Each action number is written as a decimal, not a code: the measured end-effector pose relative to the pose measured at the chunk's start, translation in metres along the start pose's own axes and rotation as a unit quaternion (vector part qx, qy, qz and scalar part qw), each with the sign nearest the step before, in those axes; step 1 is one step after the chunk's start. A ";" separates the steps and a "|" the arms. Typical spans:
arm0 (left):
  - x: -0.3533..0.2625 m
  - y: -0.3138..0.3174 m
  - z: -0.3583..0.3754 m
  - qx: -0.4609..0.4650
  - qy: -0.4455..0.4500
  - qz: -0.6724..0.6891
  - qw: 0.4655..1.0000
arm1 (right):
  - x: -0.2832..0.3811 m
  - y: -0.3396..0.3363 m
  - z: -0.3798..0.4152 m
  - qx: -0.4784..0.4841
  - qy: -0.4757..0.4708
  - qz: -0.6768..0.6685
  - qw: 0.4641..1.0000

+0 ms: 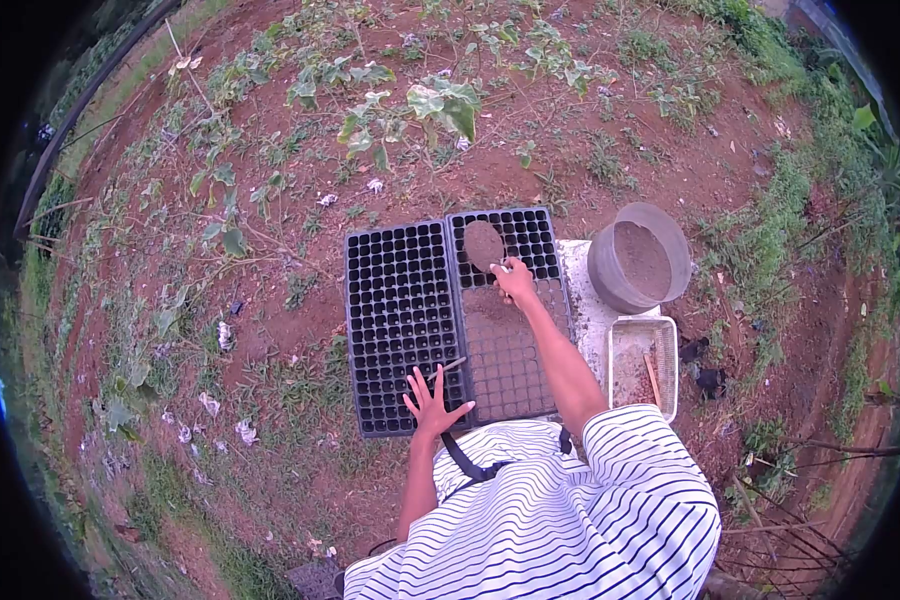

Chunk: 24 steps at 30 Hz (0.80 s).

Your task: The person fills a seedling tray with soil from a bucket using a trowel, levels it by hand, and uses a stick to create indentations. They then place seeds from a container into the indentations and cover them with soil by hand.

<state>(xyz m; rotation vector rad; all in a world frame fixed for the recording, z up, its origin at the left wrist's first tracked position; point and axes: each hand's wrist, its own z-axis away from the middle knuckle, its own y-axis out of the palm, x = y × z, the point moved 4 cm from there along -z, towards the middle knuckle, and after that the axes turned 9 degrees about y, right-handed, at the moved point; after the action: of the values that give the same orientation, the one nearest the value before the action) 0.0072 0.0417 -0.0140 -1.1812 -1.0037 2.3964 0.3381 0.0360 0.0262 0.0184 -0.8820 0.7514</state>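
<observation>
Two black seedling trays lie side by side in front of me. The left tray (395,290) shows dark, unfilled cells. Brown soil fills the near and middle cells of the right tray (511,350), while its far cells show dark. My right hand (513,281) grips the handle of a rounded scoop (484,246) heaped with soil, held over the far part of the right tray. With fingers spread, my left hand (434,408) rests at the near right corner of the left tray. Just beyond its fingers, a thin stick (453,364) lies across the trays' shared edge.
Right of the trays stands a round bucket (610,262) with soil inside. Nearer me, a pale rectangular basket (671,370) holds some soil and a thin orange-brown strip (652,379). A white surface (582,300) shows beneath them. Leafy plants (440,108) grow beyond the trays.
</observation>
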 end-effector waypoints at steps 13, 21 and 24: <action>-0.001 0.000 0.000 0.000 0.002 -0.002 1.000 | -0.009 -0.029 -0.007 -0.028 0.015 -0.031 0.999; -0.004 -0.002 0.002 0.006 -0.001 0.002 1.000 | -0.018 -0.051 -0.016 -0.030 0.025 -0.061 0.997; -0.004 -0.001 0.002 0.006 -0.001 -0.001 1.000 | -0.018 -0.057 -0.017 -0.043 0.026 -0.062 0.997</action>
<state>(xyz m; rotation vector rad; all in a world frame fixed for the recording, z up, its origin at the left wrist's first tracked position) 0.0078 0.0398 -0.0100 -1.1735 -0.9880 2.3998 0.3769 -0.0124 0.0188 -0.0230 -0.8559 0.5956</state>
